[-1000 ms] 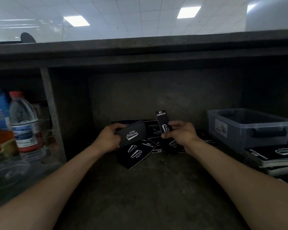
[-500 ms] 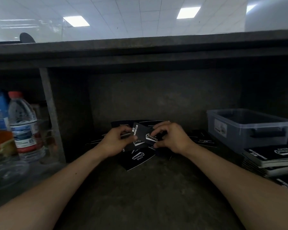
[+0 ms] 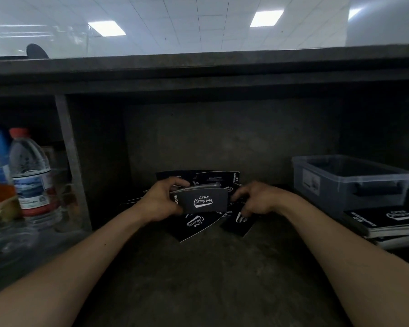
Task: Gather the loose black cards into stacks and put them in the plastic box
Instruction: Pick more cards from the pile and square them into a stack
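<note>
Near the back edge of the desk [image 3: 210,279], about midway along it, my left grip [image 3: 162,204] holds a small stack of black cards [image 3: 202,202]. The stack stands upright on its long edge, its white "Club Camping" print facing me. The fingers [image 3: 178,182] curl over the top left corner and the thumb comes in from below, so the stack juts out to the right of that grip, clear of the desk.

My right grip [image 3: 257,199] sits just beside the stack's right end, its fingers bent downward onto a loose card [image 3: 240,225] that lies tilted on the desk. I cannot tell whether that card is pinched or only touched.

More loose black cards [image 3: 196,224] lie scattered under and behind both grips, some propped against the back wall. The plastic box [image 3: 328,185] stands at the right edge of the desk, well apart from the held stack, with squared-up piles of cards [image 3: 387,220] in front of it. A water bottle [image 3: 30,175] stands off to the left, past the upright divider.
</note>
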### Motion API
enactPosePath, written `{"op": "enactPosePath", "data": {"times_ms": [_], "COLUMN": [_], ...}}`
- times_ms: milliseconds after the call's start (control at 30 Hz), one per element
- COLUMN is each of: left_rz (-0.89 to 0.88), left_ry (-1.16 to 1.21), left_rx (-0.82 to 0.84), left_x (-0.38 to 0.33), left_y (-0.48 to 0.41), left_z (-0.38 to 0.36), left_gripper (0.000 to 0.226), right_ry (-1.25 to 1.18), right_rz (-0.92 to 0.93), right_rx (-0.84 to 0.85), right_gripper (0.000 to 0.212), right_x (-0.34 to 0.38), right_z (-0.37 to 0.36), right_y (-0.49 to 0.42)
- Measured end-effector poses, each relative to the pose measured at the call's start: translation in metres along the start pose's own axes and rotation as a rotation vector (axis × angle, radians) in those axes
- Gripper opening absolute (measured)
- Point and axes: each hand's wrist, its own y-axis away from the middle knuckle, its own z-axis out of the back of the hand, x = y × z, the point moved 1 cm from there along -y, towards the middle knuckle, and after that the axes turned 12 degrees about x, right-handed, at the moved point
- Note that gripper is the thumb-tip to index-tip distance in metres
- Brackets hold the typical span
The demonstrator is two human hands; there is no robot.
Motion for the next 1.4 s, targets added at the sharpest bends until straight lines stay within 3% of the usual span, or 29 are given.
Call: {"op": "enactPosePath", "data": {"times_ms": [133, 267, 333, 367, 433, 467, 567, 633, 733, 867, 967, 1033, 1100, 1200, 1233, 1300, 1400], "left_rz": [-0.022, -0.029, -0.026, -0.025, -0.023, -0.024, -0.033, -0.039, -0.043, -0.035, -0.020, -0.024, -0.020, -0.025, -0.028, -0.028, -0.020], "left_ry": [-0.036, -0.028, -0.005, -0.002, -0.009, -0.013, -0.015, -0.016, -0.033, -0.045, -0.045, -0.041, -0.032, -0.023, -0.020, -0.009, -0.002], "left_rx": [-0.027, -0.051, -0.061, -0.064, -0.071, -0.074, -0.069, -0.073, -0.074, -0.068, -0.062, -0.067, -0.058, -0.040, -0.035, -0.026, -0.030], "left_x": [-0.002, -0.001, 0.000, 0.000, 0.002, 0.003, 0.005, 0.006, 0.006, 0.005, 0.003, 0.002, -0.001, -0.005, -0.007, -0.008, -0.008], "left_y": [0.000, -0.001, -0.002, -0.002, -0.003, -0.004, -0.005, -0.005, -0.005, -0.004, -0.002, 0.000, 0.001, 0.003, 0.003, 0.004, 0.003], "left_z": [-0.001, -0.002, -0.003, -0.003, -0.003, -0.003, -0.003, -0.002, -0.003, -0.002, -0.002, -0.003, -0.004, -0.004, -0.005, -0.006, -0.006], "left_gripper": [0.047, 0.042, 0.040, 0.039, 0.039, 0.039, 0.038, 0.037, 0.035, 0.035, 0.035, 0.035, 0.035, 0.035, 0.037, 0.039, 0.041], "right_ry": [-0.028, -0.088, -0.144, -0.194, -0.352, -0.445, -0.557, -0.383, -0.289, -0.273, -0.344, -0.546, -0.766, -0.883, -0.884, -0.919, -1.044], "right_rz": [-0.064, -0.255, -0.287, -0.280, -0.221, -0.164, 0.007, 0.107, 0.256, 0.369, 0.359, 0.363, 0.400, 0.434, 0.440, 0.471, 0.466], "right_rx": [-0.012, 0.009, 0.043, 0.051, 0.048, 0.030, -0.022, -0.025, 0.099, 0.137, 0.057, -0.038, -0.141, -0.237, -0.251, -0.271, -0.274], "right_gripper": [0.060, 0.083, 0.072, 0.056, 0.021, 0.018, 0.023, 0.034, 0.045, 0.031, 0.027, 0.036, 0.059, 0.107, 0.113, 0.097, 0.035], "right_x": [0.000, -0.005, -0.006, -0.005, -0.004, -0.005, -0.002, 0.002, 0.013, 0.021, 0.017, 0.015, 0.014, 0.012, 0.012, 0.012, 0.016], "right_z": [0.007, 0.013, 0.015, 0.017, 0.019, 0.020, 0.017, 0.011, -0.002, -0.001, 0.007, 0.008, 0.006, -0.001, -0.003, -0.006, -0.011], "right_y": [0.003, 0.010, 0.012, 0.013, 0.013, 0.012, 0.012, 0.011, 0.011, 0.015, 0.015, 0.013, 0.009, -0.001, -0.003, -0.008, -0.012]}}
